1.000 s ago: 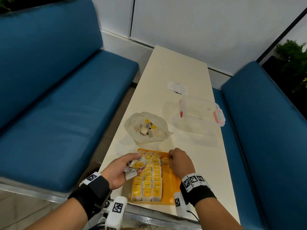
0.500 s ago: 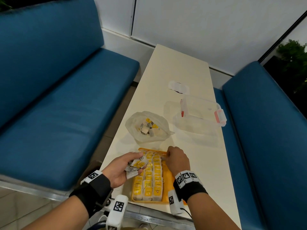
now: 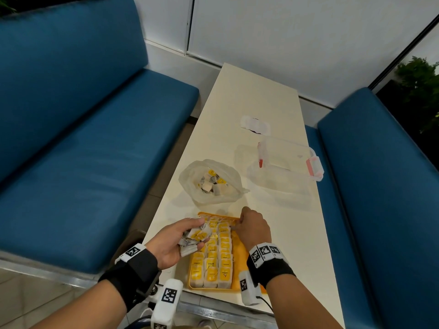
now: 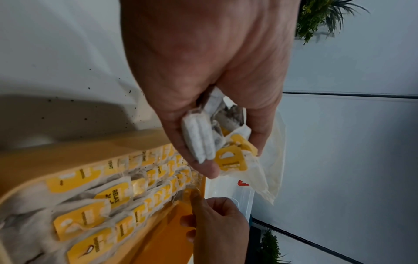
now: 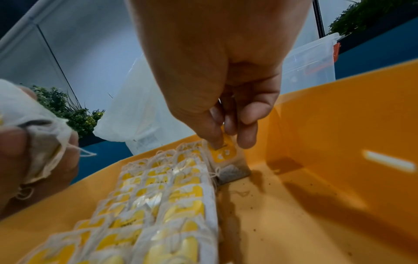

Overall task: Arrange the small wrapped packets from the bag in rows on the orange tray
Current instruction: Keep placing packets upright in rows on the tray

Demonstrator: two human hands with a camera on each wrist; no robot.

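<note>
An orange tray [image 3: 240, 262] [image 5: 316, 160] at the table's near edge holds three rows of white packets with yellow tags [image 3: 217, 255] [image 4: 95, 201] [image 5: 158, 205]. My right hand [image 3: 253, 227] [image 5: 226, 135] pinches one packet [image 5: 226, 157] by its yellow tag at the far end of the right row. Over the tray's left edge my left hand [image 3: 180, 241] [image 4: 217, 151] grips a bunch of packets [image 3: 196, 236] [image 4: 210, 139]. A clear plastic bag [image 3: 211, 181] beyond the tray holds several more packets.
A clear lidded box with red clips [image 3: 288, 162] sits on the table to the right of the bag, and a small white wrapper [image 3: 255, 124] lies further back. Blue benches [image 3: 83, 143] flank the narrow cream table [image 3: 256, 91]. The tray's right part is bare.
My right hand has moved left and forward to the far end of the right row with a packet. My left hand keeps its bunch and has barely shifted.
</note>
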